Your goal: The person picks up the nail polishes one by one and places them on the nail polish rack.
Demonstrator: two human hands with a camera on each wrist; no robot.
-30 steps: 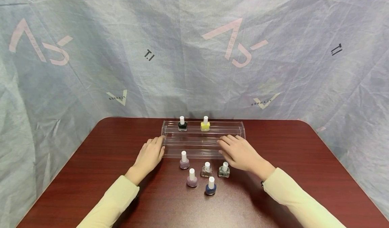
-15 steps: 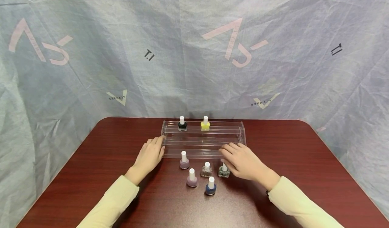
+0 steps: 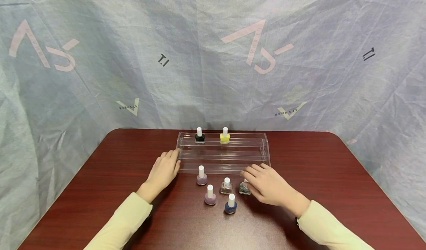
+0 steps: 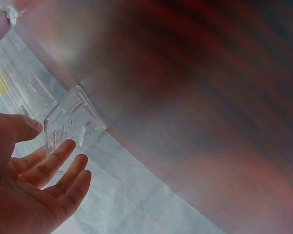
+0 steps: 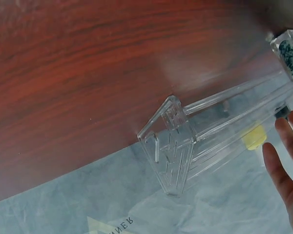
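My left hand (image 3: pixel 163 169) rests its fingertips at the left end of a clear acrylic tiered rack (image 3: pixel 213 152). In the left wrist view its thumb and loosely bent fingers are at the rack's end panel (image 4: pixel 71 119). My right hand (image 3: pixel 270 184) hovers over a nail polish bottle with dark green glitter (image 3: pixel 244 189), covering most of its cap. The right wrist view shows these fingers (image 5: pixel 283 175) spread apart, with the glitter bottle (image 5: pixel 290 56) at the upper right. A black nail polish (image 3: pixel 199 137) and a yellow one (image 3: pixel 225 137) stand on the rack's top tier.
In front of the rack stand two mauve polish bottles, one nearer the rack (image 3: pixel 201 179) and one closer to me (image 3: pixel 210 198). Beside them are a clear glittery bottle (image 3: pixel 226 187) and a dark blue one (image 3: pixel 230 206). A grey cloth (image 3: pixel 213 76) hangs behind the dark red table (image 3: pixel 133 142).
My right hand has drawn back from the rack toward me, down over the green glitter bottle, hiding more of its cap. The left hand stays where it was.
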